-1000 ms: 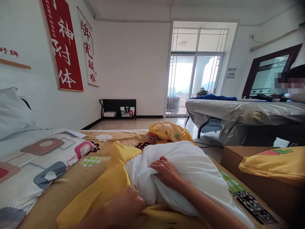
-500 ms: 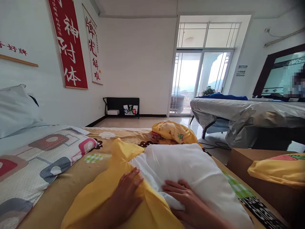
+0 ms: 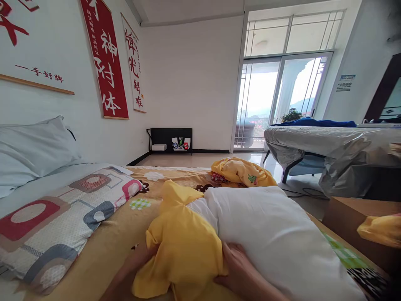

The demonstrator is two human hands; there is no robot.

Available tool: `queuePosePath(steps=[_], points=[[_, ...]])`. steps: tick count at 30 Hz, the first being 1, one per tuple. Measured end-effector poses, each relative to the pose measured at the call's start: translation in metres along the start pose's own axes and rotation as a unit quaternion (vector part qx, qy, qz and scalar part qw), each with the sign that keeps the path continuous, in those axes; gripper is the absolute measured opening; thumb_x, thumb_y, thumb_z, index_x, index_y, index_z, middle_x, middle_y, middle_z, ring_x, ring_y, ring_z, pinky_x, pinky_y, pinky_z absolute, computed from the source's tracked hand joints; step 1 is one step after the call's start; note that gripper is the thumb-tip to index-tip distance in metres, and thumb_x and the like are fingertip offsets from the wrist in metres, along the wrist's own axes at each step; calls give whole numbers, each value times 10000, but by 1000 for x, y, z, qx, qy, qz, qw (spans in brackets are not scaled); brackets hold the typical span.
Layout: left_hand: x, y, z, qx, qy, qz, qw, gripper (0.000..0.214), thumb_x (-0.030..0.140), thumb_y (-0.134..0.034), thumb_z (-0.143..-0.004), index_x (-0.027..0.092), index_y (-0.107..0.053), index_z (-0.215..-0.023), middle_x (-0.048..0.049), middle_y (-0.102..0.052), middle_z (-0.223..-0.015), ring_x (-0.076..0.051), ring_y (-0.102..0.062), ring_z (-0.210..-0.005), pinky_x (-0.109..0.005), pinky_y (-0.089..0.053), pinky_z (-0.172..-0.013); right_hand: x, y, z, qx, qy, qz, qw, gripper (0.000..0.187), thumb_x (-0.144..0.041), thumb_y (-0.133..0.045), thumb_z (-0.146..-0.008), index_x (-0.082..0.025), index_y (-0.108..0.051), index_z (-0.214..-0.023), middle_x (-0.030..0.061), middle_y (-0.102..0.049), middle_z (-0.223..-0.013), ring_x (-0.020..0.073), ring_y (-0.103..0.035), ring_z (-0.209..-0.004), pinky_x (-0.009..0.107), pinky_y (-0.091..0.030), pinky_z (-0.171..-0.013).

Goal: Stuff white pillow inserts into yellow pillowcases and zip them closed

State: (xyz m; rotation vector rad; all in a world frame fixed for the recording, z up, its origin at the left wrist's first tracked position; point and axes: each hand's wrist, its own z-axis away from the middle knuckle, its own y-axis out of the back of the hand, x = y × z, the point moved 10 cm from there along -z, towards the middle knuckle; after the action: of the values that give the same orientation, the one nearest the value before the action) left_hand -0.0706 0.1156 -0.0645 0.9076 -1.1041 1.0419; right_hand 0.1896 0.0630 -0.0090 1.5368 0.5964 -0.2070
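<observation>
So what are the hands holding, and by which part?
The yellow pillowcase, at its bunched near edge: right hand grips where it meets the white pillow; left hand at its left side, fingers hidden.

Bed with a tan printed sheet fills the near view. White pillow lies along the bed's right edge, its near left end partly inside a bunched yellow pillowcase. Left hand is mostly buried under the yellow cloth; grip cannot be read. Right hand lies flat on the pillow's near end, fingers stretched, touching the pillowcase hem. Patterned pillow sits by the left edge, plain pale pillow behind it. Crumpled yellow cloth rests at the far edge. Cardboard box stands just beside the right edge.
</observation>
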Motion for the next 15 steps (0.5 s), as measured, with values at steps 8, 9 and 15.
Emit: queuePosePath(steps=[8,9,15], points=[[-6,6,-14,-10,31,208,978,469,386,-745,-637,169,-651,-1042,-58,-751,-897,-316,-686,-991,-410,-556,-868,28,24,30,-57,-121,-248,959,280,-327,-602,-578,-215,-507,-817,-36,-585,-713,158,-530,-710,234,-389,-589],[-2,12,-11,-2,33,217,976,513,393,-760,-637,163,-639,-1079,-65,-752,-906,-315,-693,-975,-417,-562,-859,29,28,36,-66,-133,-222,964,250,-332,-626,-577,-207,-533,-773,-30,-587,-720,161,-533,-725,232,-398,-593],[3,32,7,21,77,287,955,670,430,-794,-611,130,-599,-1178,-122,-750,-946,-337,-698,-965,-449,-569,-870,33,83,51,-15,-102,-217,971,365,-547,-648,-665,-194,-648,-759,16,-642,-777,205,-589,-791,270,-489,-667]])
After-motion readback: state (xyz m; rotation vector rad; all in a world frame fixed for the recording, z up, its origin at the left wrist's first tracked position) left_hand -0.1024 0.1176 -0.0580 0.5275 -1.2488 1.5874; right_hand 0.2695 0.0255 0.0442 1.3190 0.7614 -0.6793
